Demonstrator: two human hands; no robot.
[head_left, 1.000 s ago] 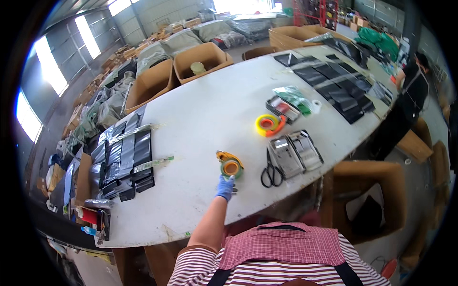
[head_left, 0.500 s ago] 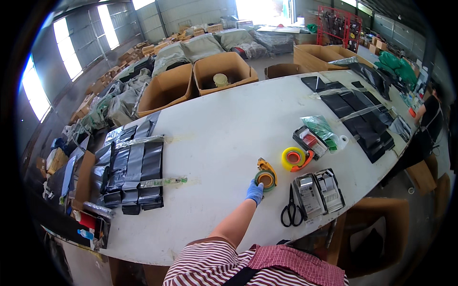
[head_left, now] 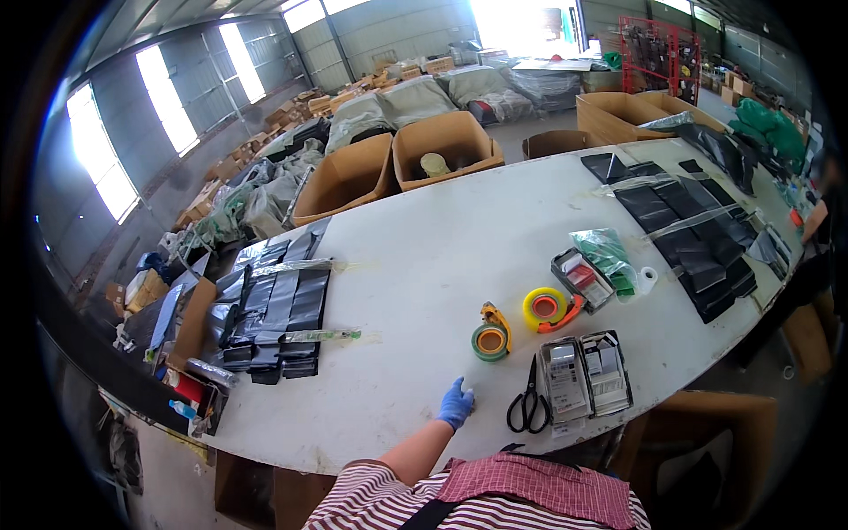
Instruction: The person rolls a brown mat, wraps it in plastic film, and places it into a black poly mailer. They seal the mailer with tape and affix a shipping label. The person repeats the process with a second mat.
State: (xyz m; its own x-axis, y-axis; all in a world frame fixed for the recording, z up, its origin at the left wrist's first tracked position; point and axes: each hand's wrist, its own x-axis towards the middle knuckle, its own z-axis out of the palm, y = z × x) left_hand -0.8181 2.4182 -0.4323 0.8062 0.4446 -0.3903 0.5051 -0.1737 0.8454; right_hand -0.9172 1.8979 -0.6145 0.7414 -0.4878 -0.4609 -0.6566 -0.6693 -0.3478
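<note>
**Tape dispenser, free-standing; one gloved hand beside it**

Dispenser point(head_left: 492, 333): orange frame, green roll; on the white table point(head_left: 406, 274), forward of the hand and apart from it.

Progress: no tape drawn out, nothing visibly being worked on. Black sheets point(head_left: 283, 300) at left and a dark stack point(head_left: 685, 216) at right both lie with clear strips across them. What is left cannot be told from this view.

Left hand point(head_left: 456, 405): blue glove, low over the table near its front edge, back upward; forearm slanting in from lower left, one finger pointing forward. Grip: nothing seen held; the underside is hidden, so how far the fingers are spread or closed cannot be told. Right hand: out of view.

Nearby: scissors point(head_left: 531, 393), handles toward the wearer; two-part tray point(head_left: 586, 371) of labels; yellow roll point(head_left: 549, 311) on a red-orange holder; small box point(head_left: 572, 291); green plastic point(head_left: 605, 253); white roll point(head_left: 652, 275).

Beyond: open cartons point(head_left: 477, 141).
</note>
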